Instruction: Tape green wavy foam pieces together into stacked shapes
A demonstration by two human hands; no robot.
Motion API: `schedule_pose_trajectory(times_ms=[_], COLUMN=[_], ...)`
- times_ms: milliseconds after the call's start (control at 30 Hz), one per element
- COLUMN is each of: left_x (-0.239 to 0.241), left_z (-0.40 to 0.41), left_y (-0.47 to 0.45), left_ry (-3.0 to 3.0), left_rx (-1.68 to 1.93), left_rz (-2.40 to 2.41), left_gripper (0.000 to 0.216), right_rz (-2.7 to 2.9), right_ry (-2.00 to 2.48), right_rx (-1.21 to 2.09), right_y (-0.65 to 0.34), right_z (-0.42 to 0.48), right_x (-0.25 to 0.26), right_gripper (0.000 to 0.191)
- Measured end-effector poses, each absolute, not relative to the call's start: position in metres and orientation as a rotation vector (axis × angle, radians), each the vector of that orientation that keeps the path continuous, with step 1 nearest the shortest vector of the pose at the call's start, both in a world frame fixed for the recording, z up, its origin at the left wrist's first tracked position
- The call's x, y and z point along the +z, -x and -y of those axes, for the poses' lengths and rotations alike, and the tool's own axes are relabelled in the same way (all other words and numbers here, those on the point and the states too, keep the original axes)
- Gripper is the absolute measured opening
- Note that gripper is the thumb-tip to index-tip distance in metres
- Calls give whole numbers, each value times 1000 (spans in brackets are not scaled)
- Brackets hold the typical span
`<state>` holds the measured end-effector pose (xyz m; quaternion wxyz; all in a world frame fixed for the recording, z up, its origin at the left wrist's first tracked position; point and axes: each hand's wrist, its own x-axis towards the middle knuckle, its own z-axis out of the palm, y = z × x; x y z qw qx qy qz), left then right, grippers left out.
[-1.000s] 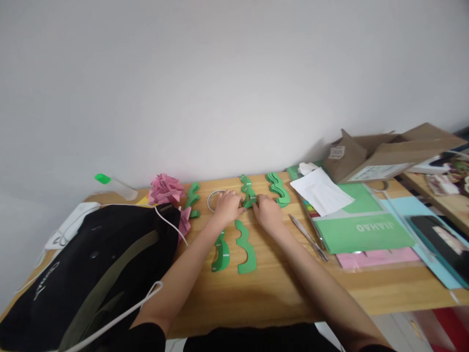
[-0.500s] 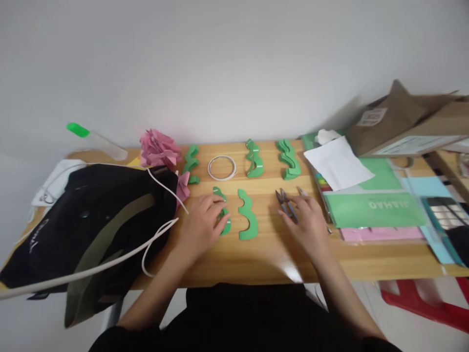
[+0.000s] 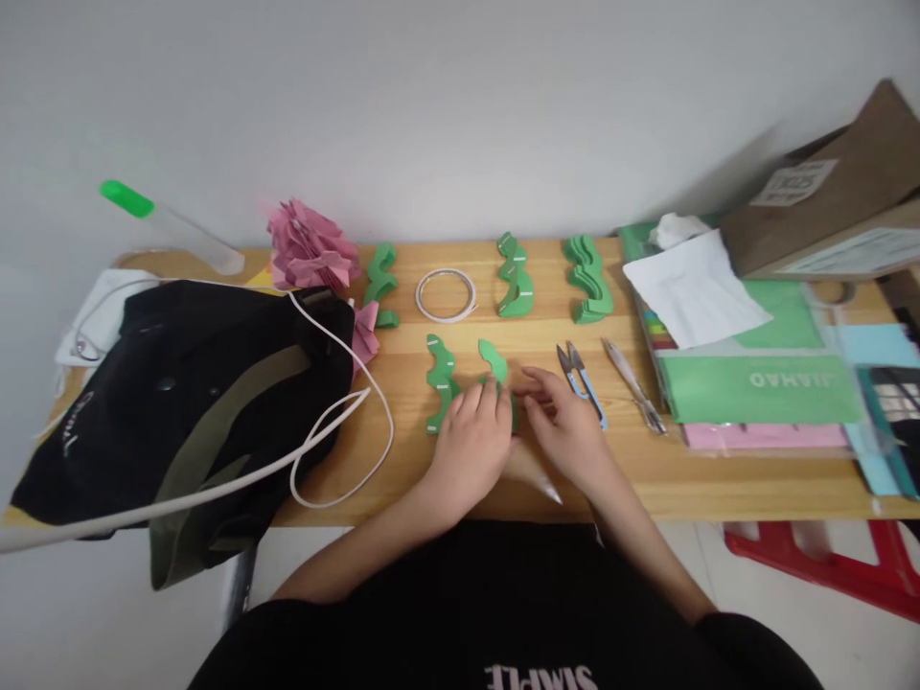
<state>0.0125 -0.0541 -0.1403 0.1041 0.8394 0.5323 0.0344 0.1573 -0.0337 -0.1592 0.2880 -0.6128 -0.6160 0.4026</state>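
My left hand (image 3: 471, 443) lies over the lower part of a green wavy paper piece (image 3: 494, 364) on the wooden table (image 3: 719, 479), fingers curled down and holding it. My right hand (image 3: 569, 428) reaches in from the right. Its fingertips are pinched together at the same piece's right edge. A second green wavy piece (image 3: 440, 383) lies just left of my left hand. Small snips (image 3: 579, 372) lie close beside my right hand.
A tape ring (image 3: 446, 294), more green wavy pieces (image 3: 516, 278) and a stack of them (image 3: 589, 278) lie at the back. A black bag (image 3: 179, 383) with white cord fills the left. Pink paper flower (image 3: 312, 247), pen (image 3: 632, 383), green folder (image 3: 754, 388), cardboard box (image 3: 826, 192) at right.
My hands left the far green piece and drew back. The right hand put the snips down, and both hands have now come together on the nearer green piece.
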Motion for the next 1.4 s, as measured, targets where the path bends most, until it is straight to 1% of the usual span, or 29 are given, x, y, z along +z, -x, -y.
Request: schedule_pose_trajectory(times_ms=[133, 233, 400, 533, 667, 733, 833, 933, 1033, 1133, 1200, 1300, 1400], left_x=[-140, -138, -133, -132, -130, -129, -129, -131, -135, -138, -138, -134, -129], left_z=[53, 52, 52, 51, 52, 52, 52, 52, 52, 52, 52, 50, 48], left_y=[-13, -13, -5, 6, 7, 5, 3, 6, 13, 18, 20, 20, 19], left_ry=[-2429, -2414, -2341, -2304, -2287, -2297, -2283, -2197, -1998, -1706, -1494, -1165, -932], left_rx=[105, 133, 101, 88, 52, 11, 13, 149, 428, 732, 882, 1000, 1068], left_rz=[-1562, -1561, -1597, -1648, -1660, -1668, -1675, -1684, -1662, -1615, -1558, -1427, -1374], left_gripper=[40, 36, 25, 16, 33, 30, 19, 22, 30, 33, 30, 22, 21], right_rz=[1494, 1427, 1381, 1365, 1342, 1331, 1322, 1310, 1290, 1265, 1237, 1180, 1150], right_ry=[1559, 1503, 1501, 1505, 1497, 1492, 1484, 1484, 1499, 1506, 1503, 1515, 1501], right_rx=[1253, 1328, 1286, 1284, 1357, 1381, 1397, 1396, 1405, 1419, 1422, 1413, 1441], right_y=[-159, -159, -160, -161, -158, -157, -157, -158, -159, -157, -155, -152, -151], right_z=[36, 37, 37, 37, 38, 39, 40, 40, 40, 39, 39, 37, 35], right_x=[-160, -162, -163, -164, -166, -166, -166, -167, -167, -166, -165, -163, -160], right_gripper=[34, 31, 24, 22, 23, 24, 25, 25, 27, 33, 38, 44, 44])
